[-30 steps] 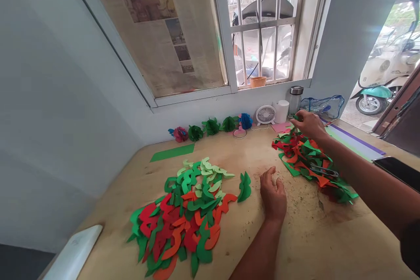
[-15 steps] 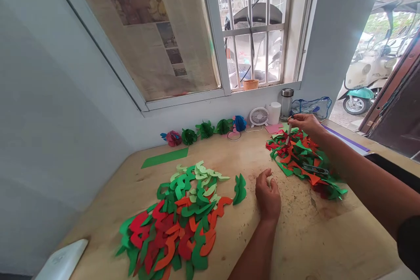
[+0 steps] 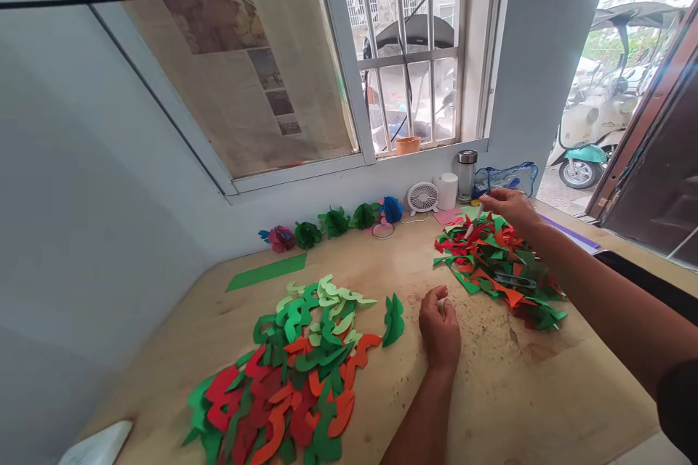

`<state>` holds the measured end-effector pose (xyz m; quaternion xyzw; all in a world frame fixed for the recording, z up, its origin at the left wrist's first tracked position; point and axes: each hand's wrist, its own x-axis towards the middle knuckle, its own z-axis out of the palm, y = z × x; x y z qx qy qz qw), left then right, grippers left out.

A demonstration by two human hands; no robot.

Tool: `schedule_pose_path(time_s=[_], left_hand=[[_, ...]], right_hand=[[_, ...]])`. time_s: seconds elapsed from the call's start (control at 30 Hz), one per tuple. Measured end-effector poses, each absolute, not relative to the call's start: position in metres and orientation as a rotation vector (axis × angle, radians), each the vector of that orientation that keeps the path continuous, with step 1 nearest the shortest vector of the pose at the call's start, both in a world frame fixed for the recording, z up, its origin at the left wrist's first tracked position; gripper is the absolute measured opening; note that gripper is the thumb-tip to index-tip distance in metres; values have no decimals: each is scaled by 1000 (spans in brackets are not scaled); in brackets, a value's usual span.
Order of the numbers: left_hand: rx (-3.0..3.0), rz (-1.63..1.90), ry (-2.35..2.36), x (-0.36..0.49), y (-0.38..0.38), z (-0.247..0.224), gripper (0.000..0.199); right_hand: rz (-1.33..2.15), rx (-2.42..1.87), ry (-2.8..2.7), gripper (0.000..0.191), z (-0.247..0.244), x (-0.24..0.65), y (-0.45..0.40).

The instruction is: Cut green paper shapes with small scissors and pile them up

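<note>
Head view: right of frame centre, my right grip (image 3: 510, 208) pinches a slender white stick (image 3: 479, 211) over red, orange and green paper scraps (image 3: 499, 254); lower, my left grip (image 3: 440, 333) curls loosely, contents unclear.

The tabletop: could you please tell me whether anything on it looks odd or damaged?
Yes: between the left hand and the coloured scraps, the tabletop bears dark specks and scuff-like marks, odd against the plainer wood nearby.

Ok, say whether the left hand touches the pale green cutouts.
No, bare tabletop lies between the left hand and the pale green cutouts.
</note>
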<state>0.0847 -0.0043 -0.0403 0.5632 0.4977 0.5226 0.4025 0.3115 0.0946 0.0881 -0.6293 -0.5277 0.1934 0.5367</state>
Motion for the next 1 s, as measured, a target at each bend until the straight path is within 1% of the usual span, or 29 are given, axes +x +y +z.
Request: schedule_pose_path(time_s=[0.17, 0.4, 0.6, 0.73, 0.93, 1.0], left_hand=[[1416, 1319, 1251, 85, -4, -42, 30], [1395, 1333, 1235, 86, -3, -42, 30], [1356, 1400, 1208, 85, -5, -38, 28], [1443, 1371, 1196, 87, -2, -20, 31], [1597, 1166, 1200, 113, 33, 16, 43], [1609, 1087, 1186, 124, 47, 20, 42]], right_hand=[[497, -1454, -1227, 26, 90, 311, 89], [798, -1353, -1100, 20, 86, 304, 81], [916, -1312, -1108, 25, 83, 293, 70], [920, -1316, -1224, 30, 84, 288, 62], [976, -1224, -1299, 33, 77, 285, 62], [992, -1195, -1325, 35, 72, 285, 63]])
